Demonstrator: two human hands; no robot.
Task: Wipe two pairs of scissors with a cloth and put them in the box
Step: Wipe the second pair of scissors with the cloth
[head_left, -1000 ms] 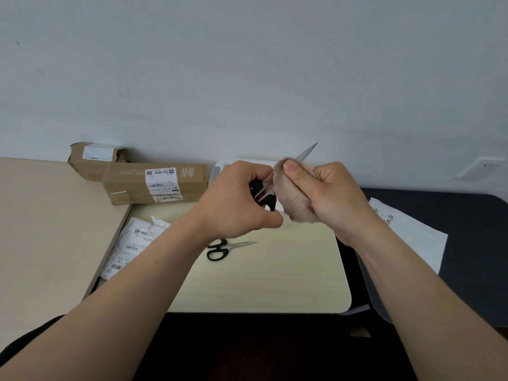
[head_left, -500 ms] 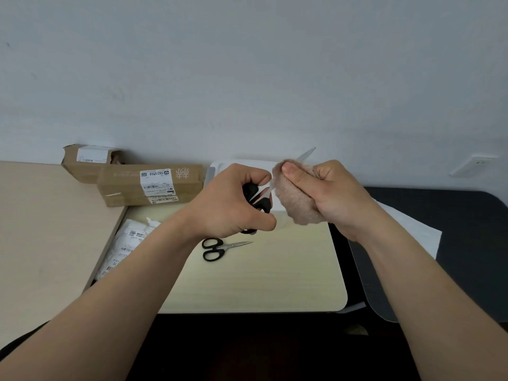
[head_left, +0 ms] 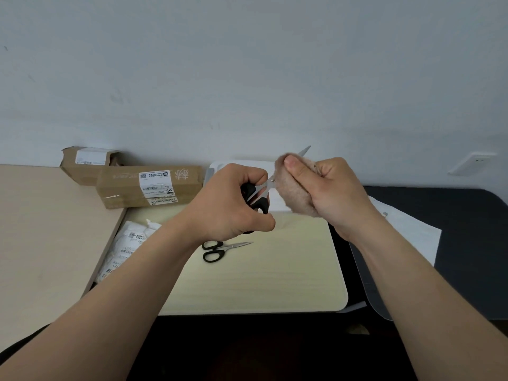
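**Scissors held above the table, a second pair below**

The left hand (head_left: pixel 233 202) holds black-handled scissors (head_left: pixel 257 198) above the pale wooden table (head_left: pixel 261 284); right of it, the right hand (head_left: pixel 335 191) wraps a beige fluffy cloth (head_left: pixel 294 193) around the blades. A second black-handled pair (head_left: pixel 217 250) lies on the table beneath the left hand. The white plastic box (head_left: pixel 220 167) sits behind the hands, with brown cardboard parcels (head_left: pixel 148 188) to its left.

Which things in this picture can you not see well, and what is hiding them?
All in the head view:
- White box: both hands cover most of it, so its inside is hidden.
- Held scissors: the left hand hides the handles, and the cloth in the right hand wraps the blades.
- Scissors on the table: the left wrist covers one handle loop.
- Parcel labels: print too small to read.
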